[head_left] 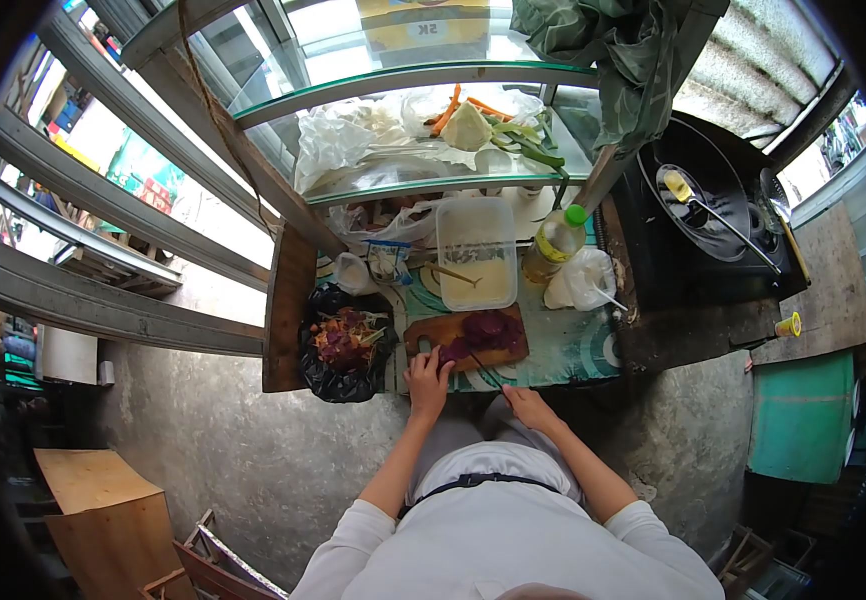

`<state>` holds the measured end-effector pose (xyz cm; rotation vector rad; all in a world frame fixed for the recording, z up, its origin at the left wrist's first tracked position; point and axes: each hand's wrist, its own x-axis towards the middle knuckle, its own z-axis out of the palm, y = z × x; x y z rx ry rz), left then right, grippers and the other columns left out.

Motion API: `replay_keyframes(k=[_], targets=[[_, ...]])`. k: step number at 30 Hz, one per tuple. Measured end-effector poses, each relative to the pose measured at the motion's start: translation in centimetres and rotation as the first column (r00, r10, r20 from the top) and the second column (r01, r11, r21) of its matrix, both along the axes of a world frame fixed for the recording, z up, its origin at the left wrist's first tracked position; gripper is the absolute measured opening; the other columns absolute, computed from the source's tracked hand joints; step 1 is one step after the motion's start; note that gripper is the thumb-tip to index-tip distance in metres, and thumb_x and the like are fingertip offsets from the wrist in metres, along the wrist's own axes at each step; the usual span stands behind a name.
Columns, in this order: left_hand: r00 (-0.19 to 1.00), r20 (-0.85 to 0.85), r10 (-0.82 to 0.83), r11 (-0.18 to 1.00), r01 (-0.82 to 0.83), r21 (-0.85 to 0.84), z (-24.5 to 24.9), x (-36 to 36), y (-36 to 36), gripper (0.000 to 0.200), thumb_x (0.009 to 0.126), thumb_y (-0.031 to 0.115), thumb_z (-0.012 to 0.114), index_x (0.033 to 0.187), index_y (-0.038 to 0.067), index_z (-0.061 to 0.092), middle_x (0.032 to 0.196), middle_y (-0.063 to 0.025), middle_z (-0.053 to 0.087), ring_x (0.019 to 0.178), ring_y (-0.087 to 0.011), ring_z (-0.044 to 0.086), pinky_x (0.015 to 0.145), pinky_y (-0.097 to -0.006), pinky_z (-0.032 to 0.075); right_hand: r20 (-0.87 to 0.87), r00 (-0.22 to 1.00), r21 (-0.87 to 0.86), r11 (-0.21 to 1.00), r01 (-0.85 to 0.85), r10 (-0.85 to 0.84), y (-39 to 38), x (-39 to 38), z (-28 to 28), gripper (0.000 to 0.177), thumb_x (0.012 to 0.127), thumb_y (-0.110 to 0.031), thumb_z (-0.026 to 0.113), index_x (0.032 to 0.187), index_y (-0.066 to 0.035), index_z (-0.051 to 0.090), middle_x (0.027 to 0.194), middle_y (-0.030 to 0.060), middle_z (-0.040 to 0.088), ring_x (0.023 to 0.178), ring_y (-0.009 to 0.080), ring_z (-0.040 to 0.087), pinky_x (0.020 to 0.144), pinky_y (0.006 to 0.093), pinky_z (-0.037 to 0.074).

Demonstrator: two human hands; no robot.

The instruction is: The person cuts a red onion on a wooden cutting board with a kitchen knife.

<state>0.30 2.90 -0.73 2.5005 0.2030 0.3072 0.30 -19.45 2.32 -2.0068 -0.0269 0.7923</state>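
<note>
A wooden cutting board (509,352) lies near the front edge of the counter, with purple-fleshed sweet potato slices (488,327) heaped on its right part. My left hand (427,382) is at the board's front left, its fingers bent against a purple sweet potato piece (453,350). In my right hand (531,408) is the handle of a knife (486,371), its blade pointing up and left toward that piece. A black plastic bag (341,385) of peelings (345,340) stands left of the board.
Behind the board is a plastic tub (476,225) of pale batter with a stick in it. An oil bottle (556,243) and a white bag (583,280) stand right of it. Farther right, a wok (718,215) holds a ladle. A glass shelf (433,185) bears vegetables.
</note>
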Motion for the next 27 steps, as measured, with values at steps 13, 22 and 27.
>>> replay_keyframes(k=[13,22,27], targets=[[0.998,0.027,0.056,0.998,-0.055,-0.044,0.6,0.1,0.7,0.04,0.086,0.032,0.06,0.118,0.007,0.057,0.108,-0.0082,0.056,0.101,-0.0265,0.052,0.084,-0.0416,0.035,0.034,0.986,-0.344,0.928,-0.142,0.164,1.9,0.1,2.6,0.052,0.097,-0.04,0.031,0.093,0.002,0.06,0.095,0.0273,0.061,0.094,0.0451,0.056,0.083,0.0527,0.043],[1.0,-0.006,0.021,0.999,-0.021,-0.03,0.7,0.5,-0.3,0.04,0.085,0.032,0.061,0.117,0.008,0.058,0.105,-0.0079,0.059,0.097,-0.027,0.054,0.082,-0.0421,0.037,0.073,0.994,-0.207,0.976,-0.066,0.082,1.3,-0.4,1.1,0.051,0.096,-0.04,0.033,0.09,0.003,0.06,0.093,0.0288,0.06,0.091,0.047,0.055,0.079,0.0523,0.042],[0.999,0.018,0.039,0.999,-0.039,0.029,-0.2,0.2,-1.2,0.039,0.085,0.028,0.061,0.116,0.005,0.058,0.102,-0.0091,0.059,0.095,-0.0278,0.054,0.08,-0.0408,0.039,0.071,0.997,-0.049,0.998,-0.038,0.042,1.8,-0.1,3.2,0.048,0.096,-0.038,0.036,0.087,0.004,0.058,0.083,0.0271,0.06,0.082,0.0464,0.055,0.07,0.0475,0.042]])
